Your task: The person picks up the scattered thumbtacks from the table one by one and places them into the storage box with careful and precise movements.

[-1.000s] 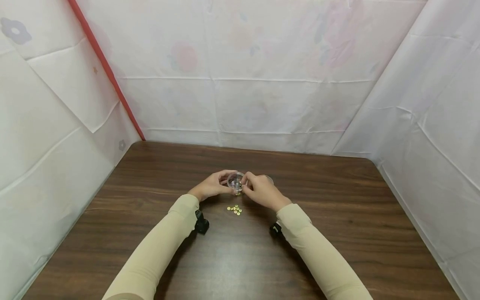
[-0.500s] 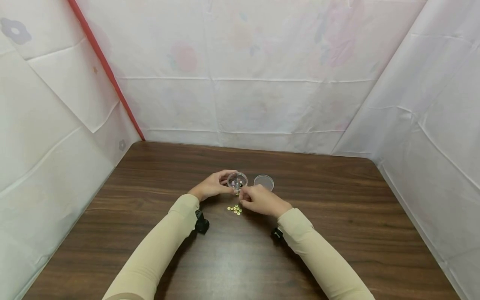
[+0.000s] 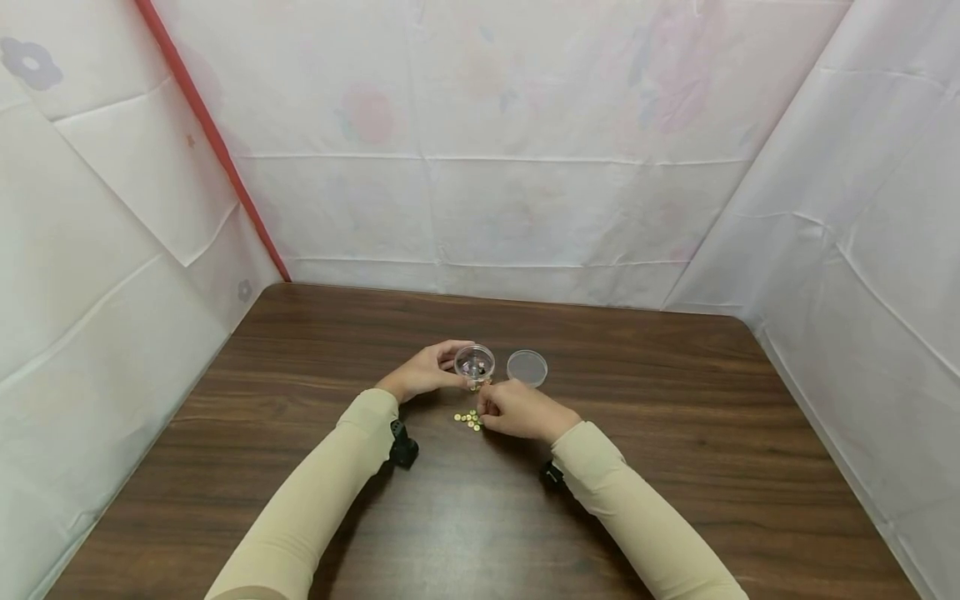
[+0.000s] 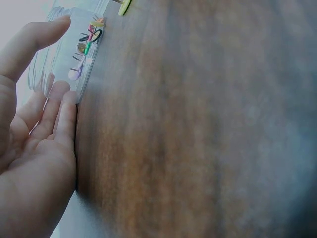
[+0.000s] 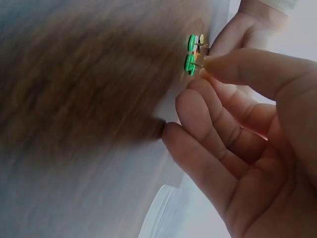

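Table (image 3: 450, 517) | left hand (image 3: 425, 372) curved round clear cup (image 3: 475, 364) | right hand (image 3: 527, 410) low, grip pinching tack (image 5: 189, 62)

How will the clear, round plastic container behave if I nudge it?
The container is probably light: it looks thin-walled and holds only small, multicoloured thumbtacks. It seems to rest flat on the brown wood-grain table, so it should slide rather than tip. The thumbtacks look loose and may shift.
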`<state>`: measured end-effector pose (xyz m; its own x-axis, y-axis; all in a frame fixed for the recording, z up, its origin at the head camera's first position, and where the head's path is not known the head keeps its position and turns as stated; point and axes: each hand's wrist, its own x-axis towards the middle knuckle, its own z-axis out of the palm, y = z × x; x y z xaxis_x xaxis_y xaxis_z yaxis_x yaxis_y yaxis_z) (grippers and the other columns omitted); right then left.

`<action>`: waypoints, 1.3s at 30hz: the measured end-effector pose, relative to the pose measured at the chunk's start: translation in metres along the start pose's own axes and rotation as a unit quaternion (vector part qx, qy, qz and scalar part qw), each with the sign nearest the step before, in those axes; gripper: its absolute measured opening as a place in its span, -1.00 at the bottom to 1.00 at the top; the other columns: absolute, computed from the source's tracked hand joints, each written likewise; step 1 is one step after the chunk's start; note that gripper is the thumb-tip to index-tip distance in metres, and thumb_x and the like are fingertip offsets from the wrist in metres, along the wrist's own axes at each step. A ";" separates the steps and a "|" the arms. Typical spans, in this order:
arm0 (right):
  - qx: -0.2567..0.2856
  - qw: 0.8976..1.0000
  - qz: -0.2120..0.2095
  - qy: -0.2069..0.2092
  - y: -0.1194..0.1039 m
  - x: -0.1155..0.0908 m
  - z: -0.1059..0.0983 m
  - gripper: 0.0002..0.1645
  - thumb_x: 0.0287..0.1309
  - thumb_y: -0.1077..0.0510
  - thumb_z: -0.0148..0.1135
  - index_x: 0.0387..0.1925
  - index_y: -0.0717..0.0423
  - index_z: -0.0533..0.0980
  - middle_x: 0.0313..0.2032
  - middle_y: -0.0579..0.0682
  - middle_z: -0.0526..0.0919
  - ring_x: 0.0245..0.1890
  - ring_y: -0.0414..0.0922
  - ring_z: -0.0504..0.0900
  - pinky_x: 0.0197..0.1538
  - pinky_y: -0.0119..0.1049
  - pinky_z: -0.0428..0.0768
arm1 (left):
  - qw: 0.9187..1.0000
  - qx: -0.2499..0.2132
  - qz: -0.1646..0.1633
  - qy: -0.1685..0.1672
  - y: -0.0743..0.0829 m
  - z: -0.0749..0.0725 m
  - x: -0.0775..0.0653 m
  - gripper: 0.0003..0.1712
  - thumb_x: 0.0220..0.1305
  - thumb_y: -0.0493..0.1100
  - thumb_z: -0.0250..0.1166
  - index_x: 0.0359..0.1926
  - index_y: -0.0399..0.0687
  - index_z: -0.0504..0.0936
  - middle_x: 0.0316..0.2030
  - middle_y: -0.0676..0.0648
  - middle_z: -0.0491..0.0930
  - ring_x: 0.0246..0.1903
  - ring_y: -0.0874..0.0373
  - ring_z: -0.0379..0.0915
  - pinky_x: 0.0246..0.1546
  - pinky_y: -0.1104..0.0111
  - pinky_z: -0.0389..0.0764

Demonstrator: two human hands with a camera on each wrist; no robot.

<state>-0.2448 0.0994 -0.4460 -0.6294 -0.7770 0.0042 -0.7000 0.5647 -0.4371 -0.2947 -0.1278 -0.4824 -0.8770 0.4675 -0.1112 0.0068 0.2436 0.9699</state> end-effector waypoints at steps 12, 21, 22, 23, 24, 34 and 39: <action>-0.052 0.998 -0.011 0.026 -0.004 0.000 0.004 -0.82 0.23 0.28 0.31 -0.47 0.00 0.56 -0.59 -0.23 0.43 -0.57 -0.34 0.37 -0.45 -0.46 0.44 | 1.000 0.010 -0.004 0.002 0.002 0.001 -0.002 -0.11 0.17 -0.29 0.50 0.48 -0.02 0.31 0.36 -0.16 0.34 0.44 -0.13 0.11 0.40 0.06 0.26; -0.031 0.999 -0.003 0.023 -0.002 -0.001 0.004 -0.86 0.30 0.27 0.22 -0.39 0.02 0.55 -0.56 -0.22 0.47 -0.57 -0.34 0.39 -0.45 -0.44 0.46 | 1.000 0.006 -0.006 0.002 0.002 0.001 -0.003 -0.12 0.18 -0.29 0.49 0.48 -0.01 0.32 0.37 -0.17 0.34 0.44 -0.14 0.11 0.41 0.06 0.26; -0.022 1.000 0.001 0.022 -0.001 -0.001 0.003 -0.87 0.33 0.27 0.19 -0.37 0.03 0.53 -0.54 -0.22 0.48 -0.56 -0.34 0.39 -0.44 -0.44 0.46 | 1.000 0.005 -0.006 0.001 0.002 0.001 -0.003 -0.12 0.18 -0.29 0.49 0.48 -0.01 0.31 0.37 -0.17 0.34 0.44 -0.14 0.11 0.41 0.05 0.26; -0.011 1.000 0.006 0.020 -0.001 -0.002 0.002 -0.87 0.36 0.26 0.16 -0.35 0.03 0.51 -0.53 -0.21 0.49 -0.56 -0.33 0.39 -0.44 -0.43 0.46 | 1.000 0.003 -0.007 0.000 0.002 0.001 -0.003 -0.12 0.18 -0.30 0.49 0.48 0.00 0.32 0.36 -0.16 0.35 0.44 -0.13 0.12 0.41 0.06 0.25; -0.002 1.000 0.011 0.019 -0.001 -0.002 0.001 -0.88 0.39 0.26 0.13 -0.33 0.04 0.49 -0.52 -0.21 0.49 -0.56 -0.32 0.39 -0.44 -0.42 0.46 | 1.000 0.003 -0.006 0.000 0.002 0.001 -0.002 -0.12 0.18 -0.29 0.49 0.48 0.00 0.32 0.35 -0.16 0.36 0.43 -0.13 0.12 0.41 0.06 0.25; 0.035 0.999 0.005 0.027 0.003 -0.004 -0.002 -0.89 0.42 0.25 0.11 -0.29 0.05 0.46 -0.54 -0.21 0.44 -0.57 -0.32 0.35 -0.48 -0.42 0.40 | 1.000 0.007 0.005 0.000 0.000 0.000 0.000 -0.12 0.19 -0.30 0.48 0.49 -0.05 0.30 0.36 -0.21 0.35 0.43 -0.15 0.11 0.42 0.04 0.22; 0.049 0.998 0.003 0.033 0.006 -0.003 -0.001 -0.91 0.42 0.25 0.12 -0.27 0.06 0.48 -0.52 -0.21 0.48 -0.56 -0.33 0.39 -0.47 -0.41 0.45 | 1.000 0.003 0.001 0.000 0.001 0.001 -0.002 -0.11 0.20 -0.28 0.48 0.50 -0.05 0.29 0.37 -0.23 0.33 0.45 -0.18 0.07 0.42 0.01 0.21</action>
<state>-0.2475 0.1059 -0.4479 -0.6566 -0.7518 0.0598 -0.6623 0.5369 -0.5225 -0.2929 -0.1275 -0.4818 -0.8770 0.4680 -0.1093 0.0113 0.2475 0.9688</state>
